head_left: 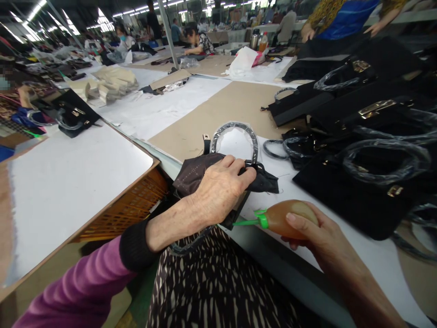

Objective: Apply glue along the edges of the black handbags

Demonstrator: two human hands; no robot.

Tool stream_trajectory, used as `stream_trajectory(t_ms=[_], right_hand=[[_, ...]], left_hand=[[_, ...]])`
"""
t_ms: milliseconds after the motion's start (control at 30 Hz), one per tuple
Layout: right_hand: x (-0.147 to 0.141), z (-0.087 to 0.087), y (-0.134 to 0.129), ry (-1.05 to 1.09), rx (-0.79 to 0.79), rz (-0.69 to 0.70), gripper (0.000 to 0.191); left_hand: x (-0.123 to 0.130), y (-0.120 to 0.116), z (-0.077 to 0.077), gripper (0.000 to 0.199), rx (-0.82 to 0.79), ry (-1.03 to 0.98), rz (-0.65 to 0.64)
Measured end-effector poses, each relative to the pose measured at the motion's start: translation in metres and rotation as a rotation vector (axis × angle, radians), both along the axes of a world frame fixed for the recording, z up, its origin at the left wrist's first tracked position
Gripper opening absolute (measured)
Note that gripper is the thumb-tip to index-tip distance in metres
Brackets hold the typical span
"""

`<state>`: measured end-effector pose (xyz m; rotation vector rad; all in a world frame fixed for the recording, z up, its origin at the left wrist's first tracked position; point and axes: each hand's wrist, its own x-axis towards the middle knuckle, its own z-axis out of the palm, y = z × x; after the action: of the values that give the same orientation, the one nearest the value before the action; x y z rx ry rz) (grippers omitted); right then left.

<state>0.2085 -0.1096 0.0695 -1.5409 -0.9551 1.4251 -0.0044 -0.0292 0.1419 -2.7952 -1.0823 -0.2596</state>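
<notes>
A dark handbag (193,173) with a brown lining lies at the table's front edge. One plastic-wrapped round handle (252,136) stands up behind it, and another hangs below near my lap. My left hand (223,187) rests over the bag, its fingers curled onto the black edge. In my right hand (303,223) is a squeeze bottle (285,218) of amber liquid with a green cap. Its green nozzle (246,222) points left, close to the bag's lower edge beneath my left hand. Whether the tip touches the bag is unclear.
Black handbags (362,191) with wrapped handles pile up on the right. An orange crate (136,205) sits under the left table (78,182), which bears another black bag (73,111). Cream pieces (112,82) lie farther back. A person in a blue apron (348,18) stands across the table.
</notes>
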Motion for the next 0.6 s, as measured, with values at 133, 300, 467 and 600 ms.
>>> stream_trajectory(t_ms=[133,300,467,600], right_hand=[[0.0015,-0.0008,-0.0012,0.033,-0.018,-0.050,0.046],[0.0014,-0.0049,0.0011,0.128,-0.045,-0.128,0.049],[0.0000,-0.0057,-0.0007,0.163,-0.058,-0.109,0.050],[-0.0013,-0.0049,-0.0033,0.162,-0.090,-0.067,0.050]], left_hand=[[0.0000,-0.0001,0.0004,0.023,-0.002,-0.005,-0.003],[0.0004,-0.0001,-0.0001,0.024,0.000,-0.018,-0.001],[0.0003,-0.0005,-0.0007,0.025,0.010,-0.017,-0.004],[-0.0006,-0.0005,-0.0009,0.026,0.002,-0.019,-0.008]])
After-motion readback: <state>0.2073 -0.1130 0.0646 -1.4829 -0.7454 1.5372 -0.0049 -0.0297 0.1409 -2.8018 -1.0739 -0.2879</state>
